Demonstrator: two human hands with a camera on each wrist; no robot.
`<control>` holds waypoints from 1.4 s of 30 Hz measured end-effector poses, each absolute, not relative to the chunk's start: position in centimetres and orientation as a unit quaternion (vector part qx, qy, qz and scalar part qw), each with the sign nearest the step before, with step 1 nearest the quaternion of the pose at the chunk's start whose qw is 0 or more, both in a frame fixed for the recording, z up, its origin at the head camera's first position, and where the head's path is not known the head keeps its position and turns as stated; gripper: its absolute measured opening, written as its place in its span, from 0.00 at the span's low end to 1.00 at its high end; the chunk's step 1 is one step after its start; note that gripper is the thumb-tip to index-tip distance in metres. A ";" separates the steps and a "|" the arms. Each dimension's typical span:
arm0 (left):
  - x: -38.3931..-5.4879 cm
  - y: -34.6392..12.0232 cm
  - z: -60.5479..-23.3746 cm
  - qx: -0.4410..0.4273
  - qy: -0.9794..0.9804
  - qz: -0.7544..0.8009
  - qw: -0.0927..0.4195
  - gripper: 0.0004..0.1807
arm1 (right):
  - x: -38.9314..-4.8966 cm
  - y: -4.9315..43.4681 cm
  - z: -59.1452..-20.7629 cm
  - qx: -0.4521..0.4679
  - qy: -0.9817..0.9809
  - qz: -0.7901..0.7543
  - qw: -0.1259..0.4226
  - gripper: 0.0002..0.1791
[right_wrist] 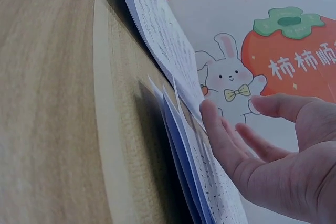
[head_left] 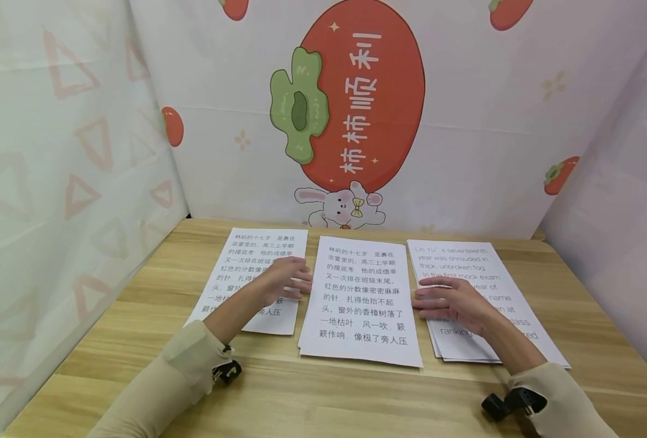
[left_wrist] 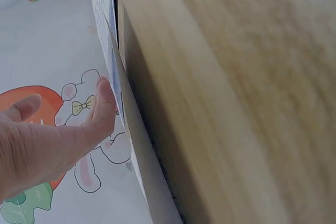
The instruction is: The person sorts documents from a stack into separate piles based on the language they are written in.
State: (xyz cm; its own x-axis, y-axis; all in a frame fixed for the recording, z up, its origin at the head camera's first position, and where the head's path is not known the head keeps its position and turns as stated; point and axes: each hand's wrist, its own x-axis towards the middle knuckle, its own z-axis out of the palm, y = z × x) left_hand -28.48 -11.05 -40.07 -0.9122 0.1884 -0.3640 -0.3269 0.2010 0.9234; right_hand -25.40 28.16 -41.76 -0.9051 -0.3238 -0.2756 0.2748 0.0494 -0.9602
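Observation:
Three piles of printed white paper lie side by side on the table. Over the right edge of the left pile [head_left: 236,267], which carries Chinese text, is my left hand [head_left: 282,283], fingers loosely bent and pointing toward the middle pile. That middle pile [head_left: 362,304], also Chinese, lies between both hands. My right hand [head_left: 463,304] is over the left part of the right pile [head_left: 520,316], printed in English, its fingertips at the pile's left edge. In the right wrist view, thumb and fingers of the right hand [right_wrist: 283,156] are spread apart, holding nothing.
The wooden table [head_left: 323,401] runs up to a white backdrop [head_left: 477,170] with a large persimmon and a rabbit printed on it. White cloth walls [head_left: 72,182] stand at both sides. A black wrist device [head_left: 227,371] sits at the left cuff, another [head_left: 512,404] at the right.

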 end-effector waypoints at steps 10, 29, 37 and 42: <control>-28.3 -11.1 -40.1 -0.069 0.743 0.633 0.203 0.27 | -25.4 27.6 -41.6 -0.006 0.718 -0.665 0.205 0.31; -28.2 -11.1 -40.2 -0.083 0.726 0.652 0.205 0.24 | -25.2 27.7 -41.8 0.009 0.668 -0.706 0.236 0.35; -28.0 -10.9 -40.1 -0.093 0.707 0.672 0.201 0.22 | -25.4 27.3 -41.9 0.003 0.661 -0.712 0.238 0.35; -28.0 -10.7 -40.1 -0.084 0.695 0.683 0.208 0.25 | -25.4 26.8 -41.9 0.000 0.670 -0.705 0.231 0.34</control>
